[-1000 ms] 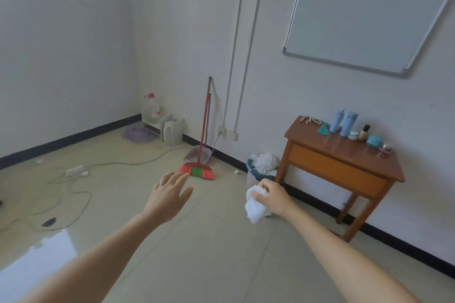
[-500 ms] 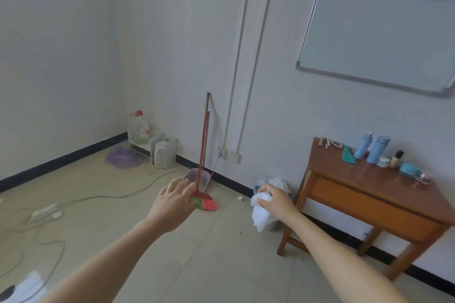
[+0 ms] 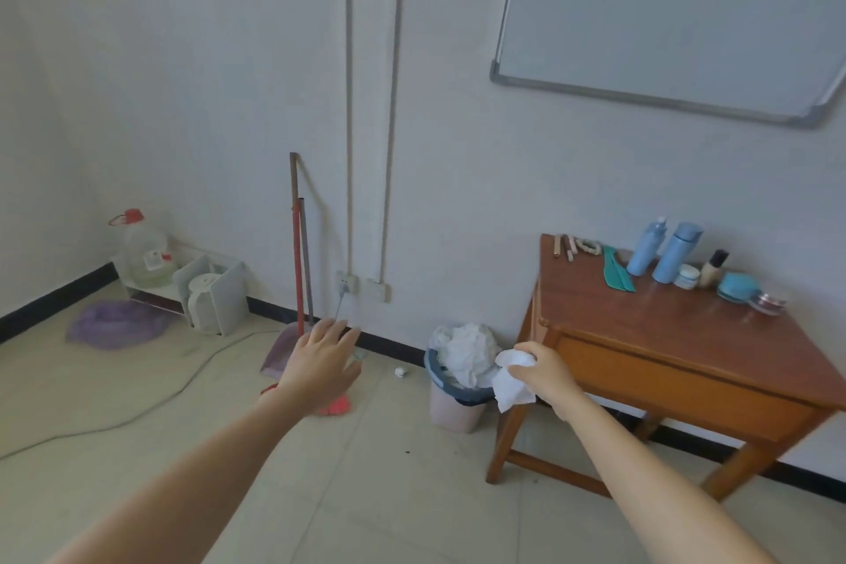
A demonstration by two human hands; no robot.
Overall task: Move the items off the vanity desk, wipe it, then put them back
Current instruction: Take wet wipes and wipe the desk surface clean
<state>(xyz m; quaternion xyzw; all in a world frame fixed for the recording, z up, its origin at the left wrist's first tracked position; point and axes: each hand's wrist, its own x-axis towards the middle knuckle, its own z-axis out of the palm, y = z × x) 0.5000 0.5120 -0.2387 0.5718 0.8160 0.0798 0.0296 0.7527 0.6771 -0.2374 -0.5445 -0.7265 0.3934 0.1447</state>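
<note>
Right hand (image 3: 542,373) fingers curled round white wipe (image 3: 512,388) hanging downward, left hand (image 3: 320,364) spread, empty, desk (image 3: 641,325) at right

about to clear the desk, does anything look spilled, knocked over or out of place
Nothing on the vanity desk looks spilled or tipped; the two blue bottles stand upright. On the floor, the waste bin is heaped past its rim with crumpled white material, and one small white scrap lies beside it.

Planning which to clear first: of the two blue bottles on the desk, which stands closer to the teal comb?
The left blue bottle, with the narrow nozzle top; the flat-capped blue bottle stands further right of the comb.
</note>
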